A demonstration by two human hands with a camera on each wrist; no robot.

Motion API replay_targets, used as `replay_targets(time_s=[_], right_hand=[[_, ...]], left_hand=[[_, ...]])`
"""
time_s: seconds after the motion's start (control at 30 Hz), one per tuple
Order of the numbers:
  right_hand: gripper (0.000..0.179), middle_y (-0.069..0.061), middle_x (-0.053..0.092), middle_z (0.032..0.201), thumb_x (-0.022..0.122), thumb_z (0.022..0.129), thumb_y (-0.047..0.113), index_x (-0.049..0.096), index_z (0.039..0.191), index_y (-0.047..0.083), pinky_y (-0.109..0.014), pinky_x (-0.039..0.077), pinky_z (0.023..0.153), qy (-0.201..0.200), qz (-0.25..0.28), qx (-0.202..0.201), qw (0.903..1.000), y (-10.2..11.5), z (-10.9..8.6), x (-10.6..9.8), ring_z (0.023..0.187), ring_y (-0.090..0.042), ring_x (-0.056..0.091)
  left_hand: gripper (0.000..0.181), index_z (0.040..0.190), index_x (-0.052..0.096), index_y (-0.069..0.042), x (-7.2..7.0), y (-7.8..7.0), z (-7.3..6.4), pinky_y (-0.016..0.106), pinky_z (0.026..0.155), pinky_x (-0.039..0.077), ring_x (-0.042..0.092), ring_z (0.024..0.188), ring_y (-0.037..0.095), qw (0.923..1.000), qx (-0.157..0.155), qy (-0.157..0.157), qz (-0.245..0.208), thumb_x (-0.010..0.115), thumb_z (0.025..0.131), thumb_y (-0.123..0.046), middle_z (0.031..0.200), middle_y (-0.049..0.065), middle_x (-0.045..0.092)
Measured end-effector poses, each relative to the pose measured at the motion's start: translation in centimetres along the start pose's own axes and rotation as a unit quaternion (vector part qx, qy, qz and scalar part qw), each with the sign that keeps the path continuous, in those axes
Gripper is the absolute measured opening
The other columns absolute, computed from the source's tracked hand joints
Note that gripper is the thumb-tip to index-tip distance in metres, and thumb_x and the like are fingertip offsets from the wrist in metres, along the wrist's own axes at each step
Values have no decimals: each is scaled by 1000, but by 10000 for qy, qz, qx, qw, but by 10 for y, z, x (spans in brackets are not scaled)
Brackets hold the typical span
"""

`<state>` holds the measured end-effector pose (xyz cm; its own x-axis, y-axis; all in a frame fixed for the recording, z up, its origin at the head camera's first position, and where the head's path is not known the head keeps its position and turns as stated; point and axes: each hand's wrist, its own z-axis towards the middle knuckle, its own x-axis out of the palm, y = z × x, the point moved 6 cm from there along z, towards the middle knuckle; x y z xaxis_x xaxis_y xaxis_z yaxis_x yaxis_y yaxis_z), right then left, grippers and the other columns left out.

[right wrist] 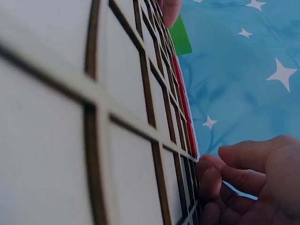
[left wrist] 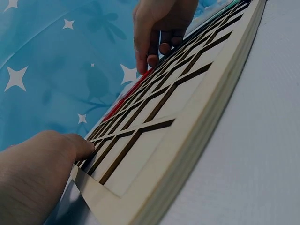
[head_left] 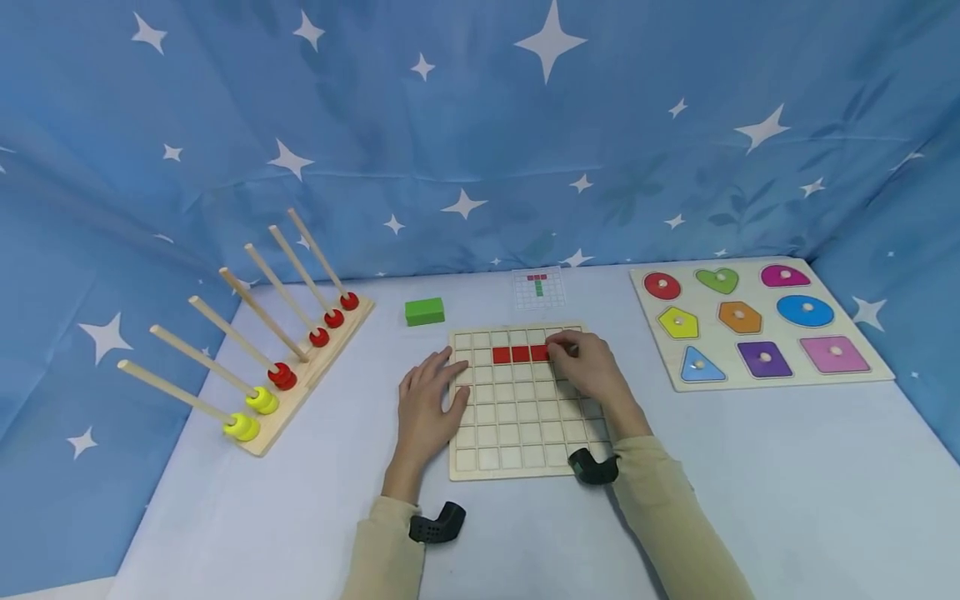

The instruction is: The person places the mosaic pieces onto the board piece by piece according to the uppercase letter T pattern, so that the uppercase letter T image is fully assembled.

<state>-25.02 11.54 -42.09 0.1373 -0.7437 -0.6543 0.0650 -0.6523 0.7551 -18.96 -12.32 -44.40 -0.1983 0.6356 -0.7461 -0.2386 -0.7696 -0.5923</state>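
A wooden grid board point(head_left: 506, 412) lies on the table in front of me. Three red square tiles point(head_left: 521, 354) sit side by side in cells of its second row from the top. My right hand point(head_left: 588, 367) is over the board's upper right, fingers bent, its fingertips touching the right end of the red row; no piece shows between them. Along the board's left edge rests my left hand point(head_left: 427, 408), fingers loosely spread, thumb over the grid. In the right wrist view the red tiles point(right wrist: 183, 108) appear as a thin strip beyond the fingertips.
Behind the board's left corner stands a green block point(head_left: 424, 312), and a small pattern card point(head_left: 555, 296) with red and green squares lies behind the board. A peg stand point(head_left: 330, 354) with red and yellow beads is at left. A shape puzzle board point(head_left: 652, 312) lies at right.
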Motion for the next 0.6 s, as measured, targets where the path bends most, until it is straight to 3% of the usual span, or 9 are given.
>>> replay_targets(time_s=[0.37,0.6], right_hand=[[23,-10,65,106,52,97,24,63,112,10,-29,48,71,-82,54,-20,9999,-7,-8,-17,85,-22,58],[24,-11,65,103,53,97,23,62,112,8,-28,49,64,49,-154,-13,9999,-20,-26,-32,78,-21,59]], left_hand=[[34,124,62,-21,0,2,2,50,113,19,35,139,25,9999,-24,32,118,60,91,-26,146,3,45],[35,125,61,-21,0,3,-1,50,113,18,34,140,24,9999,-38,118,24,59,91,-26,146,3,45]])
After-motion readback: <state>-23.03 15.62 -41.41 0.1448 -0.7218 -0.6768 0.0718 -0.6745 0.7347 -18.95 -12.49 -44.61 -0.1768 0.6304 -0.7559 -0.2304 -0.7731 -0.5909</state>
